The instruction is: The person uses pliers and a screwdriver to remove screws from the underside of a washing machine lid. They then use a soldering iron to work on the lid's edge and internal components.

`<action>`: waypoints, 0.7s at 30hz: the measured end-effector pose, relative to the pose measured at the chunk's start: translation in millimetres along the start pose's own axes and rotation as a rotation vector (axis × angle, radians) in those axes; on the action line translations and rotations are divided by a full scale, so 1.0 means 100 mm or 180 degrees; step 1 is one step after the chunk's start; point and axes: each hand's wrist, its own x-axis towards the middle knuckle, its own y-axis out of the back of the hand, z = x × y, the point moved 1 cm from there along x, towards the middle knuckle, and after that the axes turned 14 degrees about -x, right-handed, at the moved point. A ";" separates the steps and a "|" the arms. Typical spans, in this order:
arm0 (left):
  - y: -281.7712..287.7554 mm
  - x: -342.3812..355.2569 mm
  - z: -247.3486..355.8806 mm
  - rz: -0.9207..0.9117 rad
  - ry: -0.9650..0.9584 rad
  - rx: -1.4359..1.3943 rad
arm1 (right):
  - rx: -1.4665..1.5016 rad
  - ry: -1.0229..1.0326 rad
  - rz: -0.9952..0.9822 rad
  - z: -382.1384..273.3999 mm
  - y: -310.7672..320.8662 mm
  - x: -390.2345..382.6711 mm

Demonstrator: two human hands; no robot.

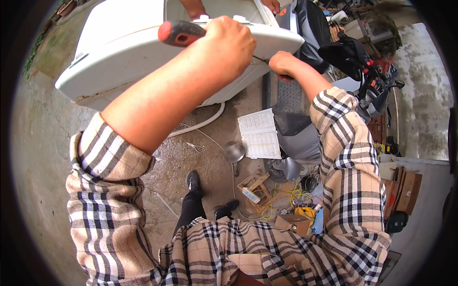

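The left hand [231, 45] is curled tight around a red and black handle [183, 34], and the red end pokes out past the thumb side. The right hand [285, 63] is curled too, around a red thing [285, 77]. Most of it is hidden, so I cannot tell what it is. Both hands are at the near edge of a big white machine [124, 50], close to its right corner. A thin dark rod [260, 59] shows between the hands, but I cannot tell which hand it goes with.

The left fist wraps all the way round, maybe because a full grip is strong and does not slip. The right hand is probably so close to the left so that both can work at one small spot.

The left arm reaches up and across to the right, with its elbow out wide. The right arm goes up and leans in to the left. Both sleeves [350, 157] are rolled up, perhaps to keep them out of the way.

Someone else's hand [193, 7] is at the machine's top, maybe to steady it. Below the machine's near edge, a white hose [205, 125] bends over the wet floor [164, 167]. A white ridged panel [260, 134] and a round metal pan [234, 151] are nearby.
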 end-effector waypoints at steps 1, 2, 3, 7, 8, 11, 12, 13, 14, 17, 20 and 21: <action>-0.01 0.03 0.00 -0.0001 -0.0074 0.0126 | -0.0166 0.0056 0.0052 -0.02 0.02 -0.03; -0.02 0.05 0.00 -0.0010 -0.0152 0.0245 | -0.0331 0.0108 0.0093 -0.03 0.02 -0.05; -0.05 0.08 0.00 -0.0020 -0.0228 0.0363 | -0.0541 0.0176 0.0073 -0.03 0.03 -0.07; -0.25 -0.07 -0.07 -0.0264 -0.0190 0.0379 | -0.1018 0.0343 0.0078 -0.15 0.07 -0.08; -0.29 -0.12 -0.07 -0.0183 -0.0024 0.0048 | -0.1057 0.0280 0.0094 -0.11 0.07 -0.08; -0.40 -0.32 -0.11 -0.0279 0.0241 -0.0437 | -0.1875 0.0443 0.0036 -0.11 0.05 -0.09; -0.45 -0.38 -0.13 -0.0278 0.0369 -0.0511 | -0.1962 0.0483 0.0013 -0.15 0.09 -0.16; -0.50 -0.44 -0.12 -0.0322 0.0421 -0.0565 | -0.2169 0.0530 0.0014 -0.19 0.11 -0.20; -0.56 -0.50 -0.12 -0.0376 0.0478 -0.0603 | -0.2365 0.0591 0.0020 -0.24 0.11 -0.22; -0.66 -0.63 -0.10 -0.0657 0.0687 -0.0674 | -0.2544 0.0720 0.0034 -0.36 0.17 -0.19; -0.70 -0.59 -0.03 -0.0826 0.0623 -0.0788 | -0.2693 0.0630 -0.0027 -0.34 0.26 -0.17; -0.71 -0.61 0.02 -0.0799 0.0663 -0.0830 | -0.2797 0.0682 0.0006 -0.32 0.23 -0.14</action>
